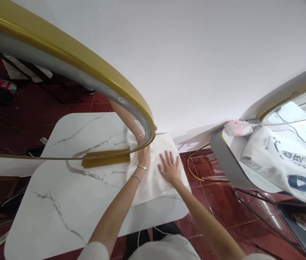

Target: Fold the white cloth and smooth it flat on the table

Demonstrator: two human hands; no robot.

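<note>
Both hands flat on a white cloth at the right end of the marble surface.
Cloth (154, 182) lies folded on the surface (60, 202), with its far edge against the gold-framed mirror (93, 65). Left hand (144, 157): palm down, fingers together, at the cloth's far-left corner by the mirror, gripping nothing. Right hand (169, 167): splayed wide, pressing the cloth's middle. Judged soft, light and limp; it may slide on the smooth top. Best hold: pinch two corners or the near hem.
</note>
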